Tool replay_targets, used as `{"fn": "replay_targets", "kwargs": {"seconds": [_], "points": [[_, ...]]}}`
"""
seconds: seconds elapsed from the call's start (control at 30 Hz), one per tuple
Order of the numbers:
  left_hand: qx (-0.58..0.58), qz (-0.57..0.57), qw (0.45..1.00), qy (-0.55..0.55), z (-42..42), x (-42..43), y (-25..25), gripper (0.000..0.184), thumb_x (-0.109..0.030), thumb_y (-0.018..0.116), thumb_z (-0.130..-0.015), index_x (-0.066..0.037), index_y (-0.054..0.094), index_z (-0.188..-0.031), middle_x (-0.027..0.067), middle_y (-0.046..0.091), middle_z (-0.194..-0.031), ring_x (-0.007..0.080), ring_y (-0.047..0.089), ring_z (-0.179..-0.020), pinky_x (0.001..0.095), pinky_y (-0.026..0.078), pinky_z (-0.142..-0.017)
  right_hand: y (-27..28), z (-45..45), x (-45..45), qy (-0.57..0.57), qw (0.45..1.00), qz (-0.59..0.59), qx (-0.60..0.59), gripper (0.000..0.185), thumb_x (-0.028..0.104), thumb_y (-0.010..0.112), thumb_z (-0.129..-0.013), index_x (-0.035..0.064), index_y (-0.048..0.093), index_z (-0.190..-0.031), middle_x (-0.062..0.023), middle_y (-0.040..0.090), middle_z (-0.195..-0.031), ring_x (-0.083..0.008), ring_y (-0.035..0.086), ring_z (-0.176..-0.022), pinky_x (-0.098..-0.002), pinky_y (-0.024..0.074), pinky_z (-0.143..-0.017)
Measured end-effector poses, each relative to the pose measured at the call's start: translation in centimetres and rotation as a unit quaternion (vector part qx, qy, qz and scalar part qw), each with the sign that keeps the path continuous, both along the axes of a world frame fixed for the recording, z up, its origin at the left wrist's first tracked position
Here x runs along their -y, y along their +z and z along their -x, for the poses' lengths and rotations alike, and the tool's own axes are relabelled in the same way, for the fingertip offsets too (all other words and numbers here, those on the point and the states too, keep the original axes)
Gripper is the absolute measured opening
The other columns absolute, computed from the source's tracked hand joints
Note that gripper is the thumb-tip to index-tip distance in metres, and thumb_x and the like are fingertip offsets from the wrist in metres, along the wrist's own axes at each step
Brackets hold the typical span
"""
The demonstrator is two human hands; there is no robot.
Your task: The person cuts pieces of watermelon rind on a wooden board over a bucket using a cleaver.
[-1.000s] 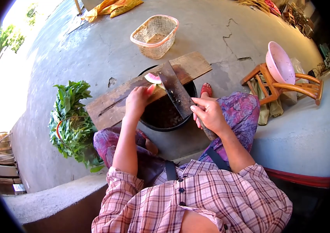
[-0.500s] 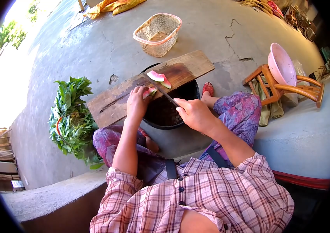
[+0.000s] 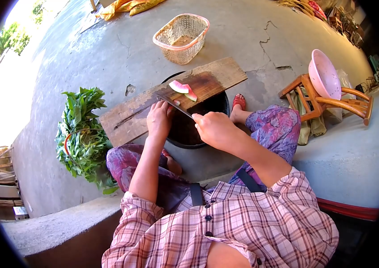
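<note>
My right hand (image 3: 215, 128) is closed round the handle of a knife (image 3: 174, 105), whose blade slants across the wooden board (image 3: 129, 115). Close against the blade, my left hand (image 3: 158, 117) presses a piece of watermelon rind (image 3: 177, 103) to the board; its fingers and the blade hide most of that piece. Beyond the knife lie two more pieces, a pale pink-edged watermelon slice (image 3: 179, 86) and a redder watermelon piece (image 3: 191, 94) with green skin. The board rests across a black tub (image 3: 188, 145) with dark contents, between my knees.
A bunch of leafy greens (image 3: 82, 134) with a red-handled hoop stands at the left. Behind the board sits a woven plastic basket (image 3: 181, 49). On the right, a pink basin (image 3: 324, 75) leans on a tipped wooden chair (image 3: 307, 96). The concrete floor (image 3: 229, 31) is cracked.
The knife and my right hand have shifted left, bringing the blade to my left fingers. The piece under my left hand is now mostly covered. The two other pieces have stayed put.
</note>
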State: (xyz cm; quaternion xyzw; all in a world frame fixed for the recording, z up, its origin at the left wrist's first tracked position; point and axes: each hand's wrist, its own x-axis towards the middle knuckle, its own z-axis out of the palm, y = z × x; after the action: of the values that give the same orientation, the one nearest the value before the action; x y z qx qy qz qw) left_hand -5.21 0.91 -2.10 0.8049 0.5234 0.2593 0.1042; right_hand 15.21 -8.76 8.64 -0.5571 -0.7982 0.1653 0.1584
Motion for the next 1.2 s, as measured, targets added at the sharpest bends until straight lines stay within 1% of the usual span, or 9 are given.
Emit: {"fn": "replay_targets", "kwargs": {"seconds": [0.07, 0.17, 0.27, 0.37, 0.57, 0.7, 0.8, 0.9, 1.2], "points": [[-0.003, -0.007, 1.000, 0.005, -0.1, 0.1, 0.1, 0.032, -0.016, 0.074, -0.080, -0.008, 0.068, -0.111, 0.0112, 0.068, -0.115, 0.0353, 0.063, -0.107, 0.0433, 0.050, -0.093, -1.3, 0.3, -0.5, -0.010, 1.000, -0.026, -0.001, 0.017, 0.014, 0.061, -0.090, -0.0007, 0.067, -0.097, -0.0212, 0.065, -0.066, -0.0386, 0.067, -0.062, -0.0472, 0.0552, -0.058], [-0.008, -0.004, 1.000, 0.010, -0.1, 0.3, 0.3, 0.031, -0.015, 0.074, -0.080, -0.008, 0.068, -0.110, 0.0110, 0.068, -0.113, 0.0347, 0.063, -0.106, 0.0430, 0.051, -0.091, -3.3, -0.8, -0.2, -0.039, 0.994, -0.075, -0.072, 0.019, 0.014, 0.061, -0.090, -0.0006, 0.068, -0.100, -0.0214, 0.065, -0.065, -0.0389, 0.067, -0.062, -0.0470, 0.0555, -0.058], [-0.003, -0.024, 1.000, 0.006, -0.2, 0.5, 0.6, 0.024, -0.016, 0.070, -0.084, -0.008, 0.066, -0.107, 0.0115, 0.067, -0.108, 0.0346, 0.062, -0.104, 0.0435, 0.052, -0.087, -2.8, -1.6, 0.5, -0.023, 0.994, -0.060, -0.094, 0.026, 0.012, 0.063, -0.091, -0.0040, 0.065, -0.111, -0.0226, 0.067, -0.074, -0.0389, 0.067, -0.066, -0.0470, 0.0549, -0.061], [-0.010, -0.030, 0.999, 0.008, -0.2, 0.5, 0.2, 0.022, -0.016, 0.068, -0.086, -0.008, 0.065, -0.106, 0.0116, 0.066, -0.106, 0.0347, 0.062, -0.102, 0.0440, 0.052, -0.084, -1.1, -1.2, 1.5, -0.006, 0.995, -0.039, -0.088, 0.026, 0.011, 0.062, -0.090, -0.0047, 0.065, -0.111, -0.0223, 0.067, -0.074, -0.0389, 0.067, -0.067, -0.0470, 0.0549, -0.061], [-0.008, -0.019, 1.000, 0.019, -0.3, 0.5, 0.3, 0.028, -0.013, 0.073, -0.081, -0.008, 0.066, -0.107, 0.0099, 0.068, -0.108, 0.0330, 0.062, -0.105, 0.0426, 0.052, -0.089, -0.4, -0.4, 1.2, -0.002, 0.999, -0.019, -0.045, 0.020, 0.010, 0.061, -0.090, -0.0037, 0.065, -0.105, -0.0218, 0.066, -0.070, -0.0404, 0.066, -0.064, -0.0478, 0.0545, -0.060], [0.003, -0.009, 1.000, 0.026, -0.4, 0.5, 0.3, 0.028, -0.012, 0.073, -0.079, -0.008, 0.067, -0.106, 0.0103, 0.068, -0.108, 0.0329, 0.062, -0.107, 0.0424, 0.051, -0.090, -2.0, 0.0, -0.6, -0.016, 0.997, -0.055, -0.056, 0.016, 0.013, 0.058, -0.092, -0.0005, 0.066, -0.090, -0.0224, 0.065, -0.066, -0.0409, 0.066, -0.062, -0.0481, 0.0546, -0.058], [0.000, -0.008, 1.000, 0.028, -0.4, 0.7, 0.6, 0.030, -0.011, 0.073, -0.079, -0.008, 0.066, -0.108, 0.0104, 0.068, -0.108, 0.0328, 0.062, -0.107, 0.0421, 0.051, -0.090, -2.9, -0.2, -0.9, -0.036, 0.994, -0.064, -0.077, 0.016, 0.014, 0.059, -0.091, -0.0009, 0.066, -0.091, -0.0221, 0.065, -0.066, -0.0409, 0.067, -0.063, -0.0480, 0.0548, -0.059], [0.004, -0.009, 1.000, 0.029, -0.3, 0.9, 0.8, 0.031, -0.010, 0.074, -0.078, -0.008, 0.065, -0.108, 0.0101, 0.067, -0.108, 0.0327, 0.062, -0.107, 0.0417, 0.051, -0.090, -2.6, -0.6, 0.2, -0.031, 0.991, -0.063, -0.118, 0.015, 0.009, 0.062, -0.090, -0.0029, 0.064, -0.100, -0.0225, 0.065, -0.072, -0.0414, 0.066, -0.066, -0.0483, 0.0541, -0.060], [-0.004, -0.004, 0.999, 0.037, -0.4, 0.7, 0.2, 0.031, -0.011, 0.074, -0.078, -0.007, 0.064, -0.107, 0.0105, 0.067, -0.108, 0.0329, 0.062, -0.107, 0.0417, 0.051, -0.089, -0.5, -0.3, 0.7, -0.010, 0.998, -0.008, -0.061, 0.015, 0.011, 0.062, -0.091, -0.0023, 0.063, -0.098, -0.0225, 0.065, -0.071, -0.0421, 0.066, -0.066, -0.0489, 0.0544, -0.061]]}}
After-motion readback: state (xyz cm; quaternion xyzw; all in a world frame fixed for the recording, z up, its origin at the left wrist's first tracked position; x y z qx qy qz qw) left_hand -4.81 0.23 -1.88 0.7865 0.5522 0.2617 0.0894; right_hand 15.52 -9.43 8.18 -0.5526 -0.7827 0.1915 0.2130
